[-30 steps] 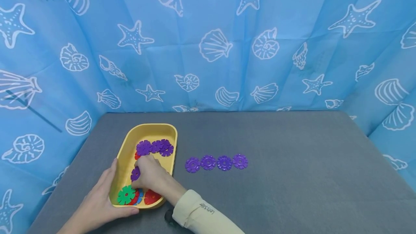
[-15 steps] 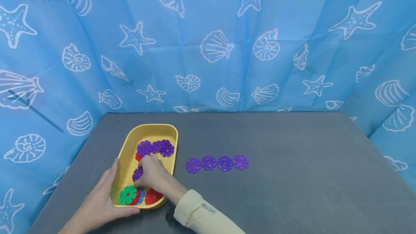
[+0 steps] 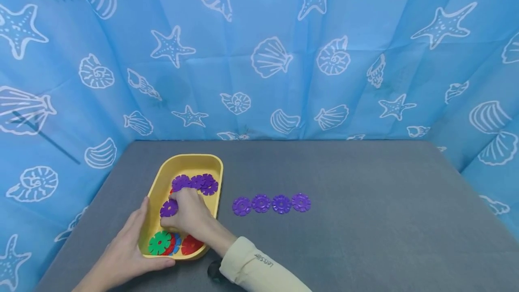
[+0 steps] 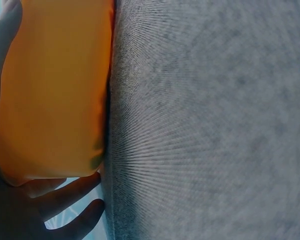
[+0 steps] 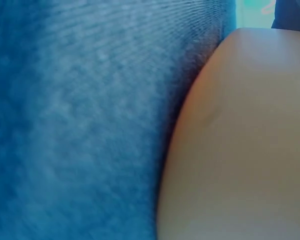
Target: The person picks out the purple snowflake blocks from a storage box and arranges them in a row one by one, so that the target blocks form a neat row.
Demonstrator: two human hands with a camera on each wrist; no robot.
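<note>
A yellow tray stands at the left of the table with plastic snowflake discs in it. My left hand holds its near left corner, fingers along the side and thumb along the front; in the left wrist view the fingers bend round the tray wall. Inside the tray, my right hand pinches a purple snowflake disc between thumb and fingers. Several purple discs lie at the tray's far end. Near its front are a green disc, red discs and a blue one.
To the right of the tray, several purple discs lie in a row on the grey table. A small black object sits by the right sleeve. Behind the table hangs a blue curtain with shell prints.
Inside the tray, my right hand has shifted slightly away from me, and the purple disc at its fingertips has moved with it. My left hand keeps its place on the tray.
</note>
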